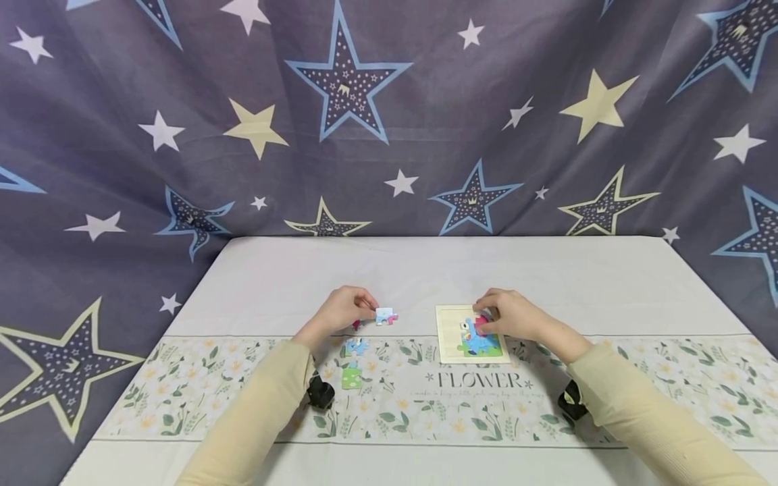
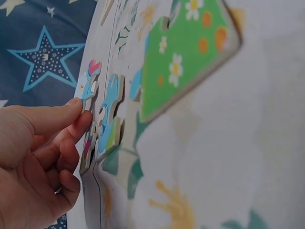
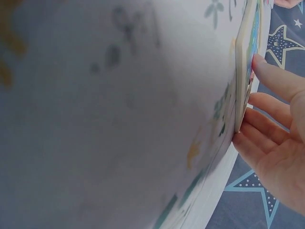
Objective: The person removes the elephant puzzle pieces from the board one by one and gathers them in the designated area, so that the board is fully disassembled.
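Note:
Between thumb and index finger, my left hand [image 1: 343, 309] pinches a light blue and pink puzzle piece [image 1: 384, 315] by its left side. Under that hand lies a piece with dark pink [image 1: 356, 325], partly hidden. Nearer to me are a blue puzzle piece [image 1: 356, 346] and a green one with white flowers [image 2: 183, 57]. My right hand [image 1: 507, 314] reaches over the right side of the square puzzle board [image 1: 448, 331], thumb and index finger around a pink puzzle piece [image 1: 481, 322]. Other fingers touch the board's edge. Blue and green pieces [image 1: 480, 345] sit joined in the board.
A white cloth with a floral band and the word FLOWER [image 1: 480, 380] covers the table. Behind it hangs a dark curtain with stars [image 1: 377, 169]. Dark wrist cameras [image 1: 320, 391] sit beneath both sleeves, close over the cloth.

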The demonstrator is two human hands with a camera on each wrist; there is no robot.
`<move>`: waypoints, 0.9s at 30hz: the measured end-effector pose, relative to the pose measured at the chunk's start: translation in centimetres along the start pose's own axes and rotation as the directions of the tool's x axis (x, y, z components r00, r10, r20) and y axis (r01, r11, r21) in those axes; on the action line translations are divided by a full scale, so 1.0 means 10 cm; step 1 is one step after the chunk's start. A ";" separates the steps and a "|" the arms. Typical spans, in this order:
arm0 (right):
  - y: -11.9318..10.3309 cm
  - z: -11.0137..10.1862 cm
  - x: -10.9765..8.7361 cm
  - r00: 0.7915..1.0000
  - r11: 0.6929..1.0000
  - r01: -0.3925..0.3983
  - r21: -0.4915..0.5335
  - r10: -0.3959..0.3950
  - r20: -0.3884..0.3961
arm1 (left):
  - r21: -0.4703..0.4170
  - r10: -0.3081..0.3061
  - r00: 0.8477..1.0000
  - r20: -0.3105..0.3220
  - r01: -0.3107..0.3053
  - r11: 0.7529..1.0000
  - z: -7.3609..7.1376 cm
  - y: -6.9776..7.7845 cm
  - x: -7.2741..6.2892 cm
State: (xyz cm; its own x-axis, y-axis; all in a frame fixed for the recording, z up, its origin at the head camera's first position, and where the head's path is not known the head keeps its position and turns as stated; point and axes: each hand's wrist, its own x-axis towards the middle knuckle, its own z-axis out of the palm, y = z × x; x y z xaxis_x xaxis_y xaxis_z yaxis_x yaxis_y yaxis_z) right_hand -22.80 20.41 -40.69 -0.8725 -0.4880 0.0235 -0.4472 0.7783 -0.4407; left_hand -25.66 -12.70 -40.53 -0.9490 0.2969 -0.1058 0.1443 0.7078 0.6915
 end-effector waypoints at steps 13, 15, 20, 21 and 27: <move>-0.02 -0.01 -0.01 1.000 1.000 -0.008 0.002 0.008 0.007 | 0.028 0.004 1.000 0.008 -0.004 1.000 0.01 0.03 -0.01; -0.02 -0.01 -0.01 1.000 1.000 -0.011 0.001 0.011 0.009 | 0.030 0.006 1.000 0.005 -0.006 1.000 0.01 0.02 -0.02; -0.02 -0.01 0.00 1.000 1.000 -0.018 0.002 0.018 0.015 | 0.032 0.010 1.000 0.003 -0.010 0.999 0.01 0.03 -0.03; -0.02 -0.01 0.00 1.000 1.000 -0.019 0.001 0.019 0.015 | 0.031 0.010 1.000 0.002 -0.010 0.999 0.01 0.03 -0.03; -0.02 0.00 -0.01 1.000 1.000 -0.013 0.004 0.013 0.006 | 0.032 0.001 1.000 -0.001 -0.001 0.999 0.01 0.03 -0.04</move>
State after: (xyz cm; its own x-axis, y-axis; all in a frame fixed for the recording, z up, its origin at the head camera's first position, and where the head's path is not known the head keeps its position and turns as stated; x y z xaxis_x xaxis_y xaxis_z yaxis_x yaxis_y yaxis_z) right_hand -22.62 20.29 -40.56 -0.8773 -0.4798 0.0125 -0.4347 0.7832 -0.4446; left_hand -25.25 -12.54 -40.39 -0.9492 0.2968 -0.1042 0.1541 0.7276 0.6685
